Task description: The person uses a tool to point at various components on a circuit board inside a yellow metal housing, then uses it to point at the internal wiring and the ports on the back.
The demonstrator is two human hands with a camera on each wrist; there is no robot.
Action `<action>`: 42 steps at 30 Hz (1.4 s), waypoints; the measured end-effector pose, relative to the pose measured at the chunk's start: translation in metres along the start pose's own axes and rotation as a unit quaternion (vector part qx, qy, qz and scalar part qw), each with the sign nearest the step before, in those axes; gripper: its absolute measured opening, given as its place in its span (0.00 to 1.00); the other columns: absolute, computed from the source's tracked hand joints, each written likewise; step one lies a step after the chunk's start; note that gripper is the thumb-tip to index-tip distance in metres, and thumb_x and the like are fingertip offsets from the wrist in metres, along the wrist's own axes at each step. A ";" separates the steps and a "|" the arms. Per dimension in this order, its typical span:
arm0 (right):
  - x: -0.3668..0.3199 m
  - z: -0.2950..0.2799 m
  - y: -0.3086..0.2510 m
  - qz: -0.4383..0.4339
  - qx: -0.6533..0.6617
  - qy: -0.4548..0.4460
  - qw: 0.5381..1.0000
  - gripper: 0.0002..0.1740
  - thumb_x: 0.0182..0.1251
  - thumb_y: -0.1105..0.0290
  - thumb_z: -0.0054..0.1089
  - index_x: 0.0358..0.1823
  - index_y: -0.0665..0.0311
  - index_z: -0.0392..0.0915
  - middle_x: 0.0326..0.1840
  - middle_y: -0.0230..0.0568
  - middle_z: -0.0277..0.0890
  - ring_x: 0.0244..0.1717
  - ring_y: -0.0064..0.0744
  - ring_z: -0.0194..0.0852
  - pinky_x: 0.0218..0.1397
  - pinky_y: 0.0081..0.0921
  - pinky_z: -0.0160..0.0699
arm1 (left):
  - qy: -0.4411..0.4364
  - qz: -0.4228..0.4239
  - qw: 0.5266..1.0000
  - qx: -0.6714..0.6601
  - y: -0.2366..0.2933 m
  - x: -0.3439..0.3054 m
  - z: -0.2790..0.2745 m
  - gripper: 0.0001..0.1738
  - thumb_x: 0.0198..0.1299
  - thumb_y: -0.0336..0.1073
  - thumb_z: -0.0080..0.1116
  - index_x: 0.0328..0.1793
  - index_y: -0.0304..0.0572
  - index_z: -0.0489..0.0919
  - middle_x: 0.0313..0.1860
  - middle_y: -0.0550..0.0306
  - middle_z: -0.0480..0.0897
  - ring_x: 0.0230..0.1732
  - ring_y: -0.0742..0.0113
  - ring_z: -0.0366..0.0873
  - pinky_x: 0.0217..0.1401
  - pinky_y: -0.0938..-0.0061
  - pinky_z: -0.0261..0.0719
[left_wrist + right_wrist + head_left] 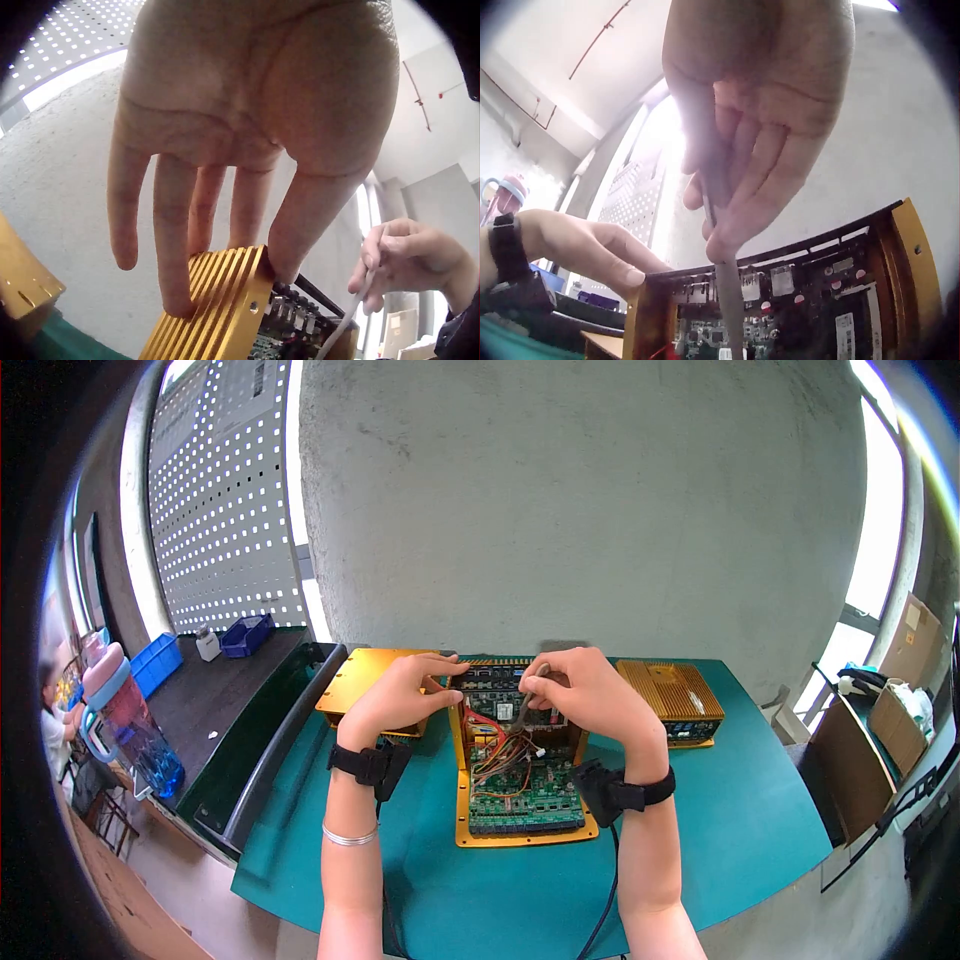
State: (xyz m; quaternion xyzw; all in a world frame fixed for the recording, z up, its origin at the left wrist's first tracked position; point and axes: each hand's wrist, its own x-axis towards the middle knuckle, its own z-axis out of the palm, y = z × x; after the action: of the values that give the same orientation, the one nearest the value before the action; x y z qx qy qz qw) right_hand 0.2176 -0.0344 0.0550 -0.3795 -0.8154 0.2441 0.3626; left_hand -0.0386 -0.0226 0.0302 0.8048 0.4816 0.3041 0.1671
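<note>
An opened gold case [463, 800] with green circuit boards [530, 800] and bundled wires [500, 758] sits mid-table, its upper part upright. The left hand [405, 695] holds the upright part's left edge; in the left wrist view its fingers lie over the gold fins [217, 300], thumb at the near edge. The right hand [590, 690] pinches a slim grey tool [729, 307] between thumb and fingers, pointing down into the case. In the head view the tool's lower end is near the wires; its exact contact cannot be told.
Closed gold cases stand left [365, 675] and right [670, 695] on the green table [740, 800]. Further left are a dark trough [270, 750], a bottle [135, 720] and blue bins [156, 665]. A person [55, 735] sits at far left; cardboard boxes [910, 645] stand right.
</note>
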 end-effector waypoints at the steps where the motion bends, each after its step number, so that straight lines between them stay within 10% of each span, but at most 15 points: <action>1: 0.000 0.001 -0.002 -0.007 0.004 -0.006 1.000 0.14 0.67 0.68 0.56 0.40 0.75 0.81 0.27 0.50 0.83 0.28 0.33 0.82 0.37 0.27 0.78 | 0.001 -0.006 1.000 -0.004 0.002 -0.001 0.000 0.26 0.59 0.33 0.66 0.65 0.41 0.78 0.67 0.45 0.75 0.47 0.63 0.83 0.50 0.73 0.82; 24: -0.002 -0.011 0.003 0.059 -0.025 -0.001 0.998 0.14 0.69 0.68 0.56 0.41 0.76 0.80 0.32 0.46 0.84 0.34 0.29 0.85 0.39 0.24 0.81 | -0.003 0.016 1.000 -0.008 -0.004 0.001 0.001 0.26 0.61 0.33 0.65 0.66 0.42 0.76 0.67 0.46 0.75 0.49 0.63 0.83 0.54 0.74 0.82; 29: -0.001 -0.005 0.005 0.031 -0.050 0.017 0.998 0.14 0.67 0.67 0.55 0.42 0.73 0.82 0.27 0.55 0.79 0.30 0.50 0.77 0.41 0.37 0.76 | -0.011 -0.003 1.000 -0.010 -0.002 0.000 0.000 0.26 0.61 0.32 0.65 0.66 0.42 0.76 0.67 0.46 0.75 0.48 0.64 0.83 0.53 0.74 0.82; 42: -0.010 -0.015 -0.002 0.110 -0.131 0.009 0.985 0.12 0.65 0.70 0.56 0.39 0.74 0.82 0.35 0.61 0.80 0.41 0.56 0.81 0.47 0.42 0.77 | -0.012 -0.005 1.000 0.001 -0.005 0.001 0.000 0.26 0.61 0.33 0.64 0.67 0.42 0.76 0.69 0.49 0.74 0.50 0.65 0.82 0.55 0.75 0.81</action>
State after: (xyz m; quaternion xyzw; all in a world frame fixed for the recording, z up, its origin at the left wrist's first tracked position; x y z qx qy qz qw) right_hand 0.2329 -0.0420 0.0612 -0.5135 -0.7902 0.1700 0.2880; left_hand -0.0416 -0.0199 0.0277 0.8063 0.4836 0.2930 0.1735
